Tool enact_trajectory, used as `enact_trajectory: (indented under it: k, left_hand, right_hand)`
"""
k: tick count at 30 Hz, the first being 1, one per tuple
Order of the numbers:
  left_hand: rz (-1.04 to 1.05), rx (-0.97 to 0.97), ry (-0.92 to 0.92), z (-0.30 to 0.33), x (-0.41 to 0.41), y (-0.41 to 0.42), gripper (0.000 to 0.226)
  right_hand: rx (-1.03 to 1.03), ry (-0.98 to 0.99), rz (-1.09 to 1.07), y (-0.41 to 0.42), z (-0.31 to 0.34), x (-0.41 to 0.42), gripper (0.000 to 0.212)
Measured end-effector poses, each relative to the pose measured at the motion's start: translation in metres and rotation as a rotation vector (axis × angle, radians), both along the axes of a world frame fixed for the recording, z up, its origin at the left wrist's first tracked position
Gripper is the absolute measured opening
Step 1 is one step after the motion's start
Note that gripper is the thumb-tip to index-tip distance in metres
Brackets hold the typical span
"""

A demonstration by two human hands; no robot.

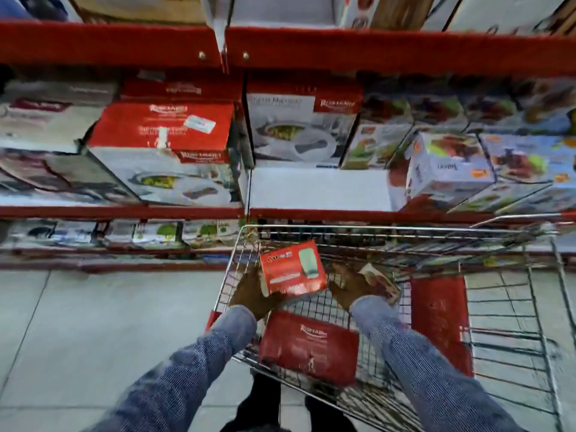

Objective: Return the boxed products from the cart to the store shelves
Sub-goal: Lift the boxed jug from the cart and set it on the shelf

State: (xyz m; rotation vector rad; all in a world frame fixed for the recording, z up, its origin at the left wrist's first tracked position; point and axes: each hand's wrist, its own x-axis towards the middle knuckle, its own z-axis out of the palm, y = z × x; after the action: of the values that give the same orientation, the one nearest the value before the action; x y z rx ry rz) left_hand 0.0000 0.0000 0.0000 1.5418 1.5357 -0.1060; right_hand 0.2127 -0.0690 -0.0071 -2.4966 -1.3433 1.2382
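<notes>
Even, flat overhead store light; shadows are faint. Whole frame is smeared by motion blur, box print left unreadable. Shelf rails (374, 48) are bowed by wide-angle distortion toward the edges.

Small red box (293, 269) tilted above cart (511, 307), larger one (308, 347) inside.

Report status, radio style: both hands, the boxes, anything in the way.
Left hand gripping small red box above cart. Right hand on a second carton. Large red box in the cart. Bare shelf gap ahead, unobstructed.
</notes>
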Motion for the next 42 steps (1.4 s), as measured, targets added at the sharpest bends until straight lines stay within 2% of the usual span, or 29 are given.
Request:
enact_trajectory:
  k: [4, 6, 8, 9, 11, 13, 15, 20, 24, 30, 34, 38, 42]
  left_hand:
    - [0.332, -0.329, -0.090, -0.040, 0.010, 0.007, 0.076]
    - [0.406, -0.382, -0.101, -0.074, 0.007, 0.008, 0.079]
    - [0.446, -0.375, -0.101, -0.110, 0.003, 0.008, 0.080]
    - [0.475, -0.384, -0.113, -0.122, 0.002, 0.008, 0.077]
    - [0.539, -0.380, -0.159, -0.105, 0.006, 0.006, 0.059]
    - [0.598, -0.358, -0.216, -0.078, 0.011, 0.005, 0.041]
    - [0.627, -0.338, -0.243, -0.053, 0.014, 0.004, 0.033]
    - [0.611, -0.277, -0.287, -0.012, 0.010, 0.001, 0.020]
    - [0.614, -0.149, -0.393, 0.032, 0.009, -0.009, 0.009]
    - [0.569, 0.144, -0.560, 0.092, 0.001, -0.015, 0.029]
    - [0.454, 0.425, -0.650, 0.141, -0.003, -0.012, 0.043]
    - [0.355, 0.657, -0.723, 0.201, -0.002, -0.004, 0.044]
    - [0.268, 0.796, -0.770, 0.254, -0.001, 0.005, 0.046]
  right_hand:
    - [-0.075, 0.209, -0.250, 0.007, -0.040, 0.003, 0.053]
    - [-0.072, 0.304, -0.333, 0.010, -0.058, 0.003, 0.046]
    - [-0.053, 0.379, -0.416, 0.008, -0.089, 0.008, 0.049]
    - [-0.046, 0.409, -0.463, 0.004, -0.110, 0.013, 0.057]
    - [0.003, 0.461, -0.513, -0.001, -0.132, 0.016, 0.061]
    - [0.060, 0.464, -0.533, 0.000, -0.111, 0.007, 0.054]
    - [0.113, 0.440, -0.544, 0.001, -0.072, -0.003, 0.044]
    - [0.248, 0.390, -0.527, -0.001, -0.002, -0.010, 0.039]
    - [0.367, 0.400, -0.514, -0.011, 0.032, -0.013, 0.038]
    - [0.603, 0.445, -0.475, -0.015, 0.099, -0.008, 0.041]
    - [0.842, 0.377, -0.444, -0.012, 0.156, -0.003, 0.032]
    - [1.085, 0.336, -0.400, -0.003, 0.220, -0.004, 0.025]
    - [1.263, 0.334, -0.338, 0.008, 0.269, -0.003, 0.027]
